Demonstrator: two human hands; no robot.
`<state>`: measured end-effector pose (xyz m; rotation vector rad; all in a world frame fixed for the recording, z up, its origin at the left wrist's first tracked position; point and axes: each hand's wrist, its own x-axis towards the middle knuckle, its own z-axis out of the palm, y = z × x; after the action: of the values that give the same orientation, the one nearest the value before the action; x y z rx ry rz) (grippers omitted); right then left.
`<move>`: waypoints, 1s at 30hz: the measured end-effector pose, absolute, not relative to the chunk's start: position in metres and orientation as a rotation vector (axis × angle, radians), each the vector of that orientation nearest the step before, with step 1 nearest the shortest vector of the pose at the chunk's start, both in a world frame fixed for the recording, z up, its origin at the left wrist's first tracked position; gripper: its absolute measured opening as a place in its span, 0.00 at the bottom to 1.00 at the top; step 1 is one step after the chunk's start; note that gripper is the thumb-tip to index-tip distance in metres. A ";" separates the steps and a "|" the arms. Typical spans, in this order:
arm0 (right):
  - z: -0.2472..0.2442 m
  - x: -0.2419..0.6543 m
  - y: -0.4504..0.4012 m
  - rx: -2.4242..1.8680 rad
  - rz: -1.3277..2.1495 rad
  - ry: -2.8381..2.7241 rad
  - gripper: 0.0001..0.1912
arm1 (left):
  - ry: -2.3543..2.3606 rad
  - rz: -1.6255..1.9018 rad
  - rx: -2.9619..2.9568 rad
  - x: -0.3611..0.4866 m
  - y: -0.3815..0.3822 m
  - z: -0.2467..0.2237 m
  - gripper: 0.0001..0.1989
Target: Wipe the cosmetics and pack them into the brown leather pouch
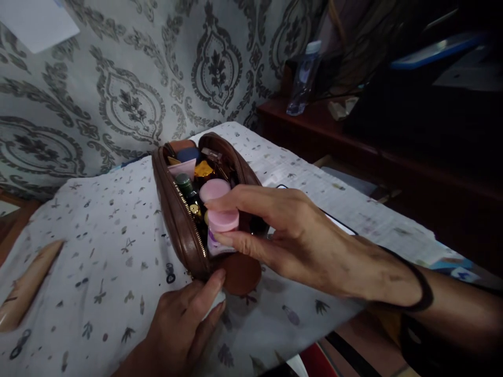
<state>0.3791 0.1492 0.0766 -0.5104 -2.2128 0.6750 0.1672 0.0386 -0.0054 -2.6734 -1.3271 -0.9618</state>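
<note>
A brown zip toiletry bag (167, 209) lies unzipped on the patterned cloth. Between thumb and fingers, my right hand (294, 235) pinches a small jar (223, 222) with a pink lid, at the near end of the bag's opening. Another pink lid (215, 189) shows just behind it. Inside are a green-capped bottle (183, 183), a pink tube (183, 168) and a gold-capped item (204, 170). My left hand (184, 319) is closed at the bag's near end, beside a round brown flap (242, 275). A bit of something white (214, 305) shows between its fingers; its kind is unclear.
A beige tube (29, 283) lies on the cloth at left. A phone (338, 222) is partly hidden behind my right hand. On the dark red desk (271, 112) at the back right stands a clear water bottle (304, 78). Patterned wall (129, 78) rises behind the bag.
</note>
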 end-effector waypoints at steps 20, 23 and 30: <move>0.073 0.375 0.145 -0.455 0.405 -2.435 0.10 | -1.361 -0.996 -2.694 0.166 0.036 -0.003 0.28; 0.071 0.378 0.143 -0.471 0.283 -2.485 0.12 | -1.346 -0.996 -2.672 0.167 0.037 -0.005 0.27; 0.070 0.379 0.144 -0.399 0.081 -2.512 0.10 | -1.247 -0.685 -2.543 0.163 0.039 0.008 0.33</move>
<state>0.3788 0.1439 0.0701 -0.3987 -2.5118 0.0806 0.1632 0.0393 0.0085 -2.5434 -1.2473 -0.6850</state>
